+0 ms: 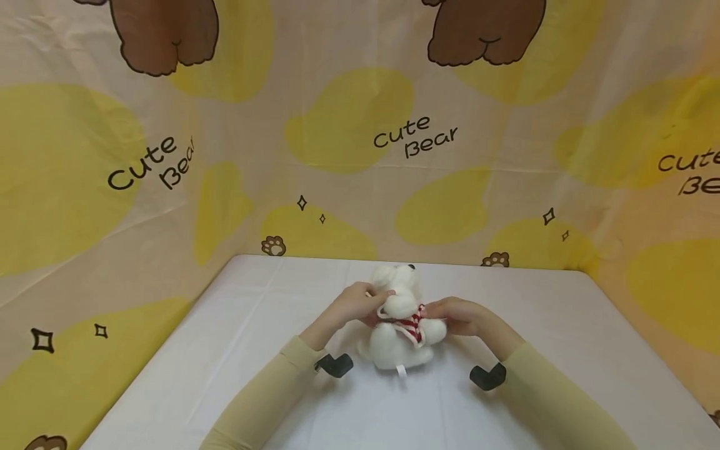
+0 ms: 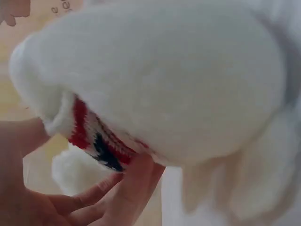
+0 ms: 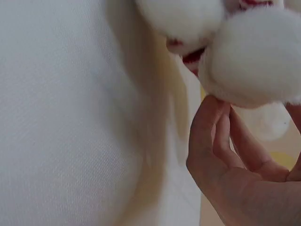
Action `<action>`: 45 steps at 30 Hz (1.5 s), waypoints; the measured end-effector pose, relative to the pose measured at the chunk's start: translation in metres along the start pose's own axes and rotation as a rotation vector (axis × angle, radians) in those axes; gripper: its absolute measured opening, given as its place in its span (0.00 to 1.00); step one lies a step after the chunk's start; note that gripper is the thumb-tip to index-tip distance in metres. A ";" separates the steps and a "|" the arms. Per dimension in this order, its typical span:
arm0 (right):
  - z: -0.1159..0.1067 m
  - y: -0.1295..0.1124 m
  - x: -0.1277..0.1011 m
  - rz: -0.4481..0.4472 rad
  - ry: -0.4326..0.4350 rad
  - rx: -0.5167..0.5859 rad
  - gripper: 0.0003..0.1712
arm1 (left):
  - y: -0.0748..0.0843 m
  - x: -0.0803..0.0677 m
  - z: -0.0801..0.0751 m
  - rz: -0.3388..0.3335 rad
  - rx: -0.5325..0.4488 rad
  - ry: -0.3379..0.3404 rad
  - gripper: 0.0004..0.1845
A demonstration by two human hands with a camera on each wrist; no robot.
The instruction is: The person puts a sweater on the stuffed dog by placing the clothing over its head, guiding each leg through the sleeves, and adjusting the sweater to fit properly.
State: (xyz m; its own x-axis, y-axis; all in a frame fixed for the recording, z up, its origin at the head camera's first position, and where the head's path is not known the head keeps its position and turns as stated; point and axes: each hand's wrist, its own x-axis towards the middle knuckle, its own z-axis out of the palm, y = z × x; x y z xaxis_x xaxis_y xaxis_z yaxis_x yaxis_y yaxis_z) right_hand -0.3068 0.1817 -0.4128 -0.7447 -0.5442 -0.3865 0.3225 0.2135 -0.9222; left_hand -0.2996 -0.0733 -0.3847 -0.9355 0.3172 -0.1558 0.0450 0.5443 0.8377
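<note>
A white plush toy with a dark nose is held at the middle of the table, its lower end close to the white surface. Around its neck area lies a red and white striped knitted scarf, which also shows a dark blue patch in the left wrist view. My left hand grips the toy from its left side, thumb and fingers around the scarf part. On the other side, my right hand holds a rounded white limb between thumb and fingers. Parts of the fingers are hidden behind the toy.
The white table ends at a fabric backdrop with yellow patches and bear prints, which also rises at both sides. A small white tag hangs from the toy's bottom. Black mounts sit at both wrists.
</note>
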 end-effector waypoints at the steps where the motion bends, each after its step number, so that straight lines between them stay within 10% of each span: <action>1: 0.001 -0.002 -0.003 -0.025 0.043 -0.016 0.29 | 0.002 -0.001 -0.001 0.004 -0.031 -0.005 0.29; 10: 0.011 -0.009 -0.014 -0.266 0.380 -0.287 0.31 | 0.018 -0.003 0.003 0.125 -0.040 0.056 0.32; 19: 0.015 0.006 -0.013 -0.500 0.537 -0.442 0.34 | -0.011 0.013 0.015 0.369 -0.093 0.087 0.28; 25: 0.016 0.012 -0.015 -0.500 0.550 -0.517 0.44 | -0.025 0.015 0.019 0.429 -0.151 0.060 0.32; 36: 0.019 0.027 -0.022 -0.520 0.486 -0.462 0.30 | -0.039 -0.005 0.032 0.421 -0.102 0.261 0.30; 45: 0.019 0.030 -0.024 -0.529 0.444 -0.478 0.23 | -0.049 -0.011 0.030 0.353 -0.183 0.187 0.34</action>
State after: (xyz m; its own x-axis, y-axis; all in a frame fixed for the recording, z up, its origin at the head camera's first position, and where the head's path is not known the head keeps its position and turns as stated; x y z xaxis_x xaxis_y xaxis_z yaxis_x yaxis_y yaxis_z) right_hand -0.2685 0.1858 -0.4306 -0.9211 -0.3208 0.2206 -0.3417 0.3948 -0.8528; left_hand -0.2810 -0.0802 -0.4393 -0.9219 0.3037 0.2405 0.3267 0.2760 0.9039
